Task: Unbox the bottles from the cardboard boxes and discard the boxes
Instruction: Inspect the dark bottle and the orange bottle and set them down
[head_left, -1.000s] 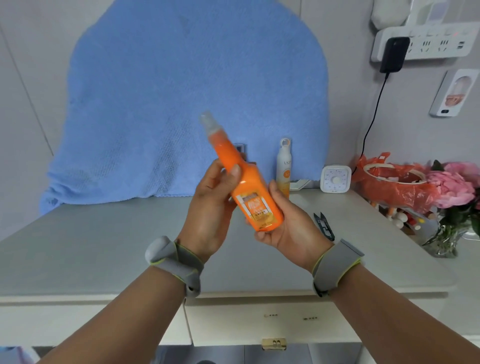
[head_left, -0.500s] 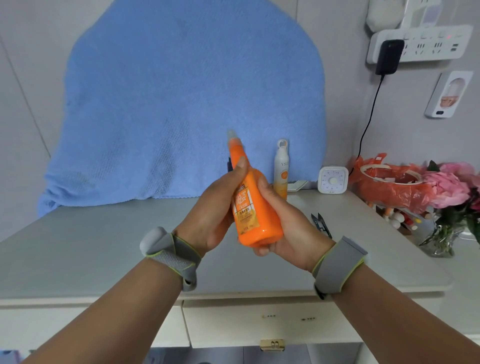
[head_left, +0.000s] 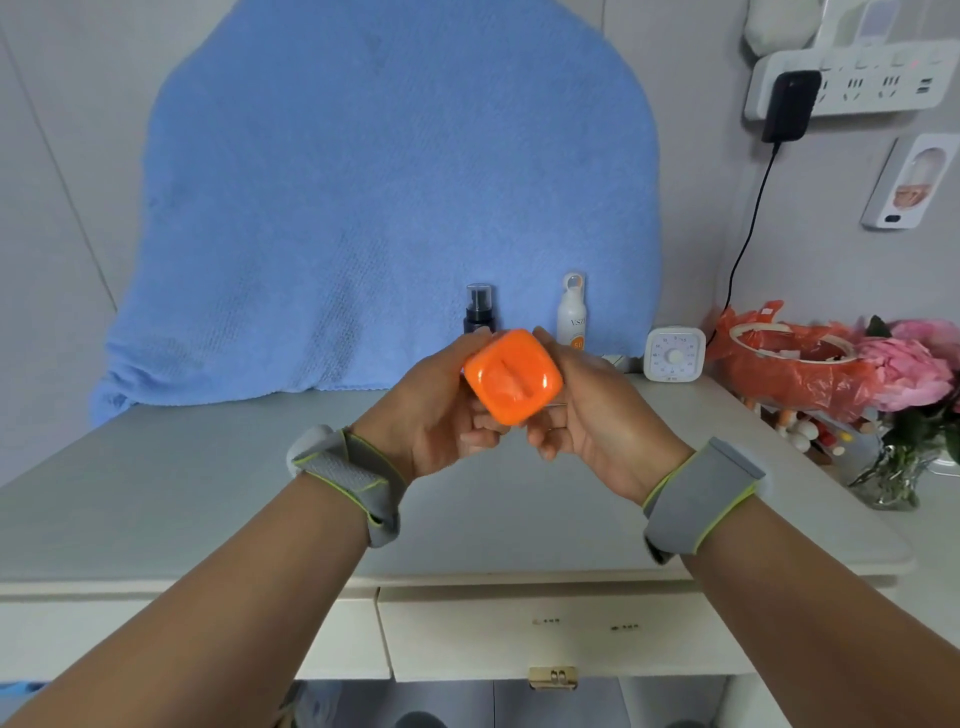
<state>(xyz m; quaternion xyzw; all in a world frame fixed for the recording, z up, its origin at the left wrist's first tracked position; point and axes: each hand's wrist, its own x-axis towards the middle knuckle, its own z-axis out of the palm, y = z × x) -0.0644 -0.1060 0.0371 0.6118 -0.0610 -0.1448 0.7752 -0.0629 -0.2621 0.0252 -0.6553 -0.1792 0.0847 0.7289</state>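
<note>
An orange bottle (head_left: 513, 376) is held above the grey desk (head_left: 208, 483), tipped so that its square base faces me and its top points away, hidden. My left hand (head_left: 431, 415) grips it on the left side and my right hand (head_left: 587, 415) on the right. Behind it, against the blue towel (head_left: 395, 197), stand a dark pump bottle (head_left: 479, 309) and a white spray bottle (head_left: 572, 312). No cardboard box is in view.
A white timer (head_left: 674, 354) sits at the back right, beside an orange plastic bag (head_left: 795, 364) and pink flowers in a glass vase (head_left: 909, 395). A power strip with a black charger (head_left: 789, 104) hangs on the wall. A drawer (head_left: 550, 631) is below the desk's front edge.
The orange bottle went from slanted to upright, then tipped away until its base faces me. Both hands kept hold of it. The dark pump bottle behind is now uncovered.
</note>
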